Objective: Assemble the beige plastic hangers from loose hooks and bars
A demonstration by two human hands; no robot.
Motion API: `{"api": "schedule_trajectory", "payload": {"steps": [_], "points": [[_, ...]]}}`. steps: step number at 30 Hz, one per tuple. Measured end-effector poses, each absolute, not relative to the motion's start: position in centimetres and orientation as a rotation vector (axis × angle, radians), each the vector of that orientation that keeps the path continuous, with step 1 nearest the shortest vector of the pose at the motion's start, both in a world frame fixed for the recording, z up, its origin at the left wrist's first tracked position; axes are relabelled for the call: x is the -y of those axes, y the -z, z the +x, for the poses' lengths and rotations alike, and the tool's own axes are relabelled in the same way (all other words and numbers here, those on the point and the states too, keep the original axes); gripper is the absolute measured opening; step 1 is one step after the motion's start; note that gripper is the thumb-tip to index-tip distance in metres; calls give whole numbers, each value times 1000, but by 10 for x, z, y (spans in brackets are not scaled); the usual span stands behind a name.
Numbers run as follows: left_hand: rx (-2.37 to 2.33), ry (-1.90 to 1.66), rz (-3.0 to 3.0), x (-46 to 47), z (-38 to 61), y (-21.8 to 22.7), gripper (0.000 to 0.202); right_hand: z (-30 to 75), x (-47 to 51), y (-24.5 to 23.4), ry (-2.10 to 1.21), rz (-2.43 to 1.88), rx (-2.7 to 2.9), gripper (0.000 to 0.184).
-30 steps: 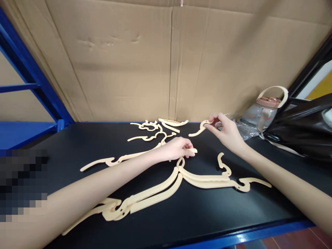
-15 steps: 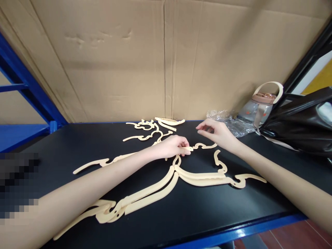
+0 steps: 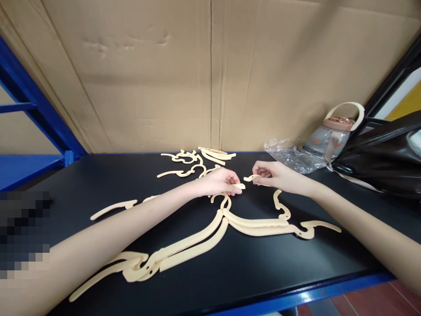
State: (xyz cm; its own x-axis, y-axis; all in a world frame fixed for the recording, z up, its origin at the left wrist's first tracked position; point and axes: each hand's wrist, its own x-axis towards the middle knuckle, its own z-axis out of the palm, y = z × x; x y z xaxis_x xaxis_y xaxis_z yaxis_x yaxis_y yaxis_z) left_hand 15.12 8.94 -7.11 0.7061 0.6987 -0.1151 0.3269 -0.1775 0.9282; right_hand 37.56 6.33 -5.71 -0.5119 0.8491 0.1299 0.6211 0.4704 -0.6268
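Note:
Cream hanger-shaped pieces lie on a black tabletop (image 3: 256,272). My left hand (image 3: 220,181) is closed, pinching the end of one long curved piece (image 3: 113,205) that runs off to the left. My right hand (image 3: 274,174) is closed on a small hook-shaped piece (image 3: 249,178), its tip close to the end that the left hand holds. Just below both hands lies a stack of joined hanger arms (image 3: 197,239) with a loop at the middle. A loose hook piece (image 3: 281,207) rests beside my right wrist.
More cream pieces (image 3: 192,162) lie in a heap at the back by the cardboard wall (image 3: 197,74). A crumpled clear plastic bag (image 3: 289,153), a clear water jug (image 3: 332,136) and a black bag (image 3: 384,158) sit at the right. Blue shelf frame (image 3: 29,105) stands left.
My right hand carried the small hook piece from the back right down and left, to just beside my left hand. My left hand stayed in place, still pinching its piece.

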Motion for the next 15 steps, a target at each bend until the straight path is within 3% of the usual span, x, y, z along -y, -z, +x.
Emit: {"api": "schedule_trajectory", "payload": {"steps": [4, 15], "points": [[-814, -420, 1770, -89, 152, 71, 9, 369, -55, 55, -906, -1291, 2167, 21], [-808, -454, 1794, -89, 152, 72, 11, 355, -39, 54, -246, -1500, 2468, 5]]}}
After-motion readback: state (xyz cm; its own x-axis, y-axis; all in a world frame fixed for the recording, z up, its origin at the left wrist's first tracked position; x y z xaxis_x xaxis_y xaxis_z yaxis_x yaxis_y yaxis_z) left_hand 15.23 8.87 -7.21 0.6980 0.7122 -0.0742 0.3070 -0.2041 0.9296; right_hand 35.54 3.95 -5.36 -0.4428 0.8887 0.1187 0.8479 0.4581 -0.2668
